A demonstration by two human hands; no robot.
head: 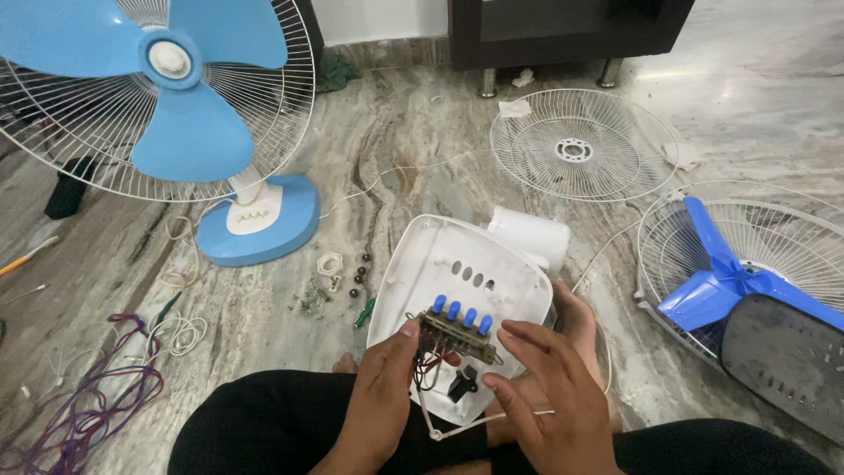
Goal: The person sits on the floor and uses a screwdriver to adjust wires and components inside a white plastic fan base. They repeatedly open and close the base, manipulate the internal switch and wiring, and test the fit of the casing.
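Note:
A white plastic fan base cover [457,264] lies tilted upside down on my lap, a white cylindrical post [530,236] sticking out behind it. A switch block with several blue push buttons [459,327] sits on its inner face, with thin wires trailing below. My left hand [380,396] pinches the left end of the switch block. My right hand [552,396] hovers over its right end, fingers spread, thumb by a small black part [462,385]. A white cord [475,422] runs under that hand.
A blue table fan [189,114] with a wire guard stands at the left. Screws and small parts [338,280] lie on the marble floor beside it. A loose white grille [580,148] lies behind; another grille with a blue blade [734,277] at right. Tangled wires [97,396] lie at far left.

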